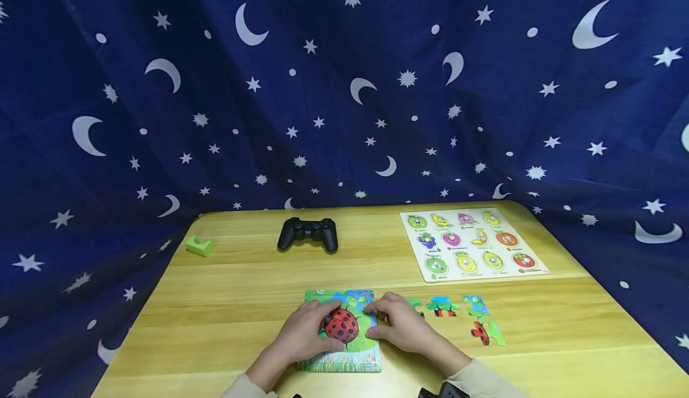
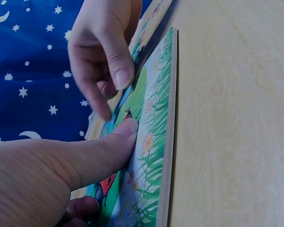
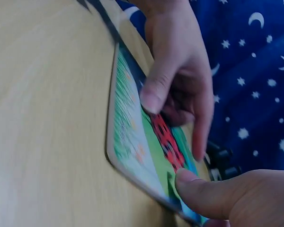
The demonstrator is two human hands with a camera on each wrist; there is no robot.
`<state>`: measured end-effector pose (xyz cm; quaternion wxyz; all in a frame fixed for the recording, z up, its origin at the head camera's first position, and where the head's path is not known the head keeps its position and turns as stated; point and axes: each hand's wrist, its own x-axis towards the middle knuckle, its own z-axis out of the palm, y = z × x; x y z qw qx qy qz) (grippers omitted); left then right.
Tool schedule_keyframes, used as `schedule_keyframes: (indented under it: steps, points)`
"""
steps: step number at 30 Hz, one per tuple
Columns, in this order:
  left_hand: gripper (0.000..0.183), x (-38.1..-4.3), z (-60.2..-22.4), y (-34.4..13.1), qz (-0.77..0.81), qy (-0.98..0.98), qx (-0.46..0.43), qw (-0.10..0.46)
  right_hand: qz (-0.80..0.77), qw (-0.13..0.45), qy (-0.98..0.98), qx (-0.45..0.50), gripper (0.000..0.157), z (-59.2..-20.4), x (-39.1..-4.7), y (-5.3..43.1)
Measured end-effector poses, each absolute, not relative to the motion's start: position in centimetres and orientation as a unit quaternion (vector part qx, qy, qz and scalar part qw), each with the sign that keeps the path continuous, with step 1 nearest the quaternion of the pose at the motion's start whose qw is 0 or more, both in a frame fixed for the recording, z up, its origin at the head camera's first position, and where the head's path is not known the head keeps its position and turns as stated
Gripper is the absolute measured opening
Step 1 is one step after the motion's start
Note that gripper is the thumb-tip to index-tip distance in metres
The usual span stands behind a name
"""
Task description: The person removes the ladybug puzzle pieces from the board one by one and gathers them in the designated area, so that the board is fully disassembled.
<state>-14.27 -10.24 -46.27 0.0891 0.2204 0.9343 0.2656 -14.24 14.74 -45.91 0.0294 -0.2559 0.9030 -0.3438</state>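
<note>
A jigsaw puzzle board (image 1: 344, 362) with a red ladybug (image 1: 341, 326) lies flat on the table, its lower part showing grass and flowers. My left hand (image 1: 309, 335) rests over its left side, thumb touching the picture beside the ladybug. At the opposite side, my right hand (image 1: 401, 323) has its thumb and fingers at the board's right edge, spread apart around it. In the left wrist view, my left thumb (image 2: 104, 151) lies extended on the board. My right thumb (image 3: 194, 187) touches the board near its edge in the right wrist view.
Right of the board lie loose puzzle pieces, among them a blue-and-red one (image 1: 444, 305) and a ladybug-and-green one (image 1: 488, 333). A fruit peg board (image 1: 457, 260) sits at the back right. A black game controller (image 1: 308, 233) and a green block (image 1: 200, 246) stand farther back and left.
</note>
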Motion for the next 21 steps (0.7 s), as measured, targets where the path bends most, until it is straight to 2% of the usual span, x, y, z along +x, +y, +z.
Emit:
schedule_keyframes:
  steps: [7,14,21]
  points:
    - [0.081,-14.3,-46.5,-10.1,0.263,0.934,0.223,0.088,-0.319,0.034,0.916,-0.241,0.052,-46.0,-14.0,13.1]
    - [0.081,-13.9,-47.0,-10.2,0.282,0.934,0.207,0.072,-0.312,0.018,0.914,-0.257,0.044,-46.4,-13.7,12.5]
    - [0.076,-13.2,-47.4,-11.7,0.263,0.942,0.209,0.008,-0.329,0.020,0.912,-0.243,0.042,-46.6,-13.9,12.5]
